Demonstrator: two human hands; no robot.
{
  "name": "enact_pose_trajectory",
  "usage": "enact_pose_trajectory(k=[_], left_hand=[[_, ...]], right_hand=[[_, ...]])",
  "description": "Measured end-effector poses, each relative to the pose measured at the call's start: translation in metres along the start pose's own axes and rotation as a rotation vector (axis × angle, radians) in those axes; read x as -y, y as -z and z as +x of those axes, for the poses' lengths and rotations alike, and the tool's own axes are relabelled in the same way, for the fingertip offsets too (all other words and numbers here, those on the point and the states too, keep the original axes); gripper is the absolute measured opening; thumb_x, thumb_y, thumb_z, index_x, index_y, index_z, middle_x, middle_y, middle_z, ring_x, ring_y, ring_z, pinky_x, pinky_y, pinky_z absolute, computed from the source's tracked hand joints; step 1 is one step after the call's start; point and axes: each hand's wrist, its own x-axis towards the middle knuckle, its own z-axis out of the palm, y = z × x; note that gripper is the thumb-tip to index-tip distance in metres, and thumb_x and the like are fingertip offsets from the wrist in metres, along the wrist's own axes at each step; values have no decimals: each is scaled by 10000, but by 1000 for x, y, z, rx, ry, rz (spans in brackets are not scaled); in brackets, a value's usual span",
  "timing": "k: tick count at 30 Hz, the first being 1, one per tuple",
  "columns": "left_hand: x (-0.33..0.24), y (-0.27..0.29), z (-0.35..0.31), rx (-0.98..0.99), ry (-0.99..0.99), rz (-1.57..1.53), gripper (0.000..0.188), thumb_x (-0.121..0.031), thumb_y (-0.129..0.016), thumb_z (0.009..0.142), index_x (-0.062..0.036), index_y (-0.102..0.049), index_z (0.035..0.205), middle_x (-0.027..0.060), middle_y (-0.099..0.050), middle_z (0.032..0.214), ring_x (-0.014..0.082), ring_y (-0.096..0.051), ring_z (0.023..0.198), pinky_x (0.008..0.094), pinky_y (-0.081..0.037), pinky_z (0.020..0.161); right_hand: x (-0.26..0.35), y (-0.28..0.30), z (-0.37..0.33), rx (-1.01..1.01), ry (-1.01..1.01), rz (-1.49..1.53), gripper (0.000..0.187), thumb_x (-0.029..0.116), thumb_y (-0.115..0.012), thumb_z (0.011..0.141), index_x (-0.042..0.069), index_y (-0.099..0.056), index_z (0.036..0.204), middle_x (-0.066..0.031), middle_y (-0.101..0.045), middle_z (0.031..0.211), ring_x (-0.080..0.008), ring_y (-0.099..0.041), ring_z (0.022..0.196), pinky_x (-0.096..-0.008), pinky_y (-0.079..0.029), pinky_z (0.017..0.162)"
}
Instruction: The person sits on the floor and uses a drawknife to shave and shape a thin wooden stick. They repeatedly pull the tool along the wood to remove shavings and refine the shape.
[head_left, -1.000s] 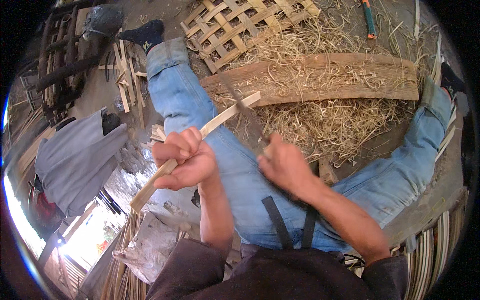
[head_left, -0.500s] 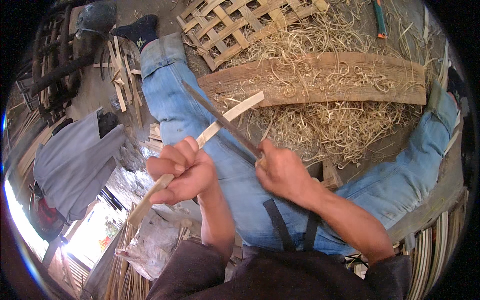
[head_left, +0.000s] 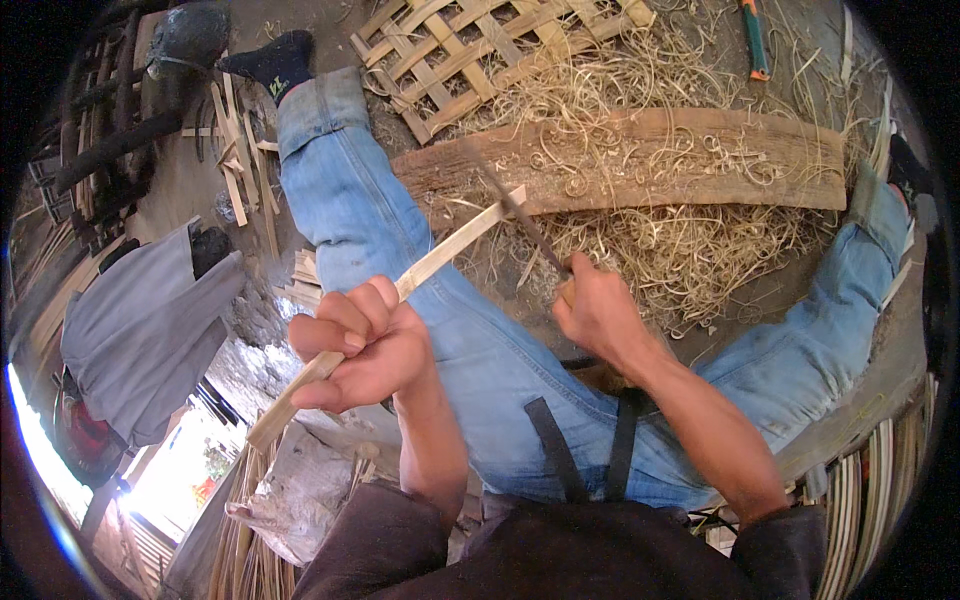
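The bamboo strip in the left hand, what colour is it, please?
Pale tan bamboo strip, clearest in the head view.

Left hand [head_left: 365, 345] is curled into a tight fist, knuckles up, forearm running straight back toward the torso. Right hand [head_left: 598, 312] is also closed, sitting a bit further out than the left hand and off to its right, wrist bent, forearm angling back down to the elbow.

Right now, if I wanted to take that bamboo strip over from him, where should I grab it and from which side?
Probably the bamboo strip is best taken on its bare upper stretch, between the left hand and the knife blade held by the right hand. Come from the person's left, over the jeans leg, pinching the flat faces and staying below the blade at the tip.
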Motion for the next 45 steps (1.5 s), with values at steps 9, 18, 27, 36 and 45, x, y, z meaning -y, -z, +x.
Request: enact_pose_trajectory(k=[9, 18, 27, 36, 45], left_hand=[[2, -4, -4, 9, -15, 57, 647, -738, -429, 863, -112, -339, 726, -12, -285, 574, 82, -184, 461, 272, -178, 468], [0, -7, -3, 99, 31, -56, 649, -715, -405, 887, -80, -399, 754, -1, -326, 597, 92, -252, 490, 277, -229, 483], [-21, -15, 11, -140, 172, 269, 674, -611, -425, 942, -45, -482, 1303, -7, -424, 856, 113, -440, 769, 284, -411, 805], [-4, -16, -12, -208, -87, -58, 568, -573, -444, 951, -80, -506, 1228, -13, -395, 702, 92, -383, 638, 247, -346, 605], [-29, -49, 2, -476, -113, 140, 365, -445, -488, 946, -85, -545, 929, -14, -400, 690, 84, -348, 605, 241, -293, 568]], right_hand=[[-10, 2, -16, -4, 118, -19, 303, 140, -641, 789, -47, -471, 955, -271, -626, 753, -451, -635, 735, -511, -518, 667], [9, 8, -30, 25, 130, -35, 340, 160, -669, 767, -31, -471, 966, -263, -625, 732, -443, -638, 728, -505, -519, 665], [-4, 1, -27, -23, 66, -113, 355, 150, -661, 769, -38, -484, 1012, -256, -636, 729, -438, -645, 721, -502, -522, 654], [-3, -4, -41, -81, 91, -53, 306, 140, -615, 780, -49, -483, 982, -277, -628, 726, -453, -638, 726, -520, -513, 664], [-10, -4, -44, -101, 73, -94, 264, 136, -604, 789, -46, -487, 941, -278, -622, 719, -459, -635, 730, -525, -513, 668]])
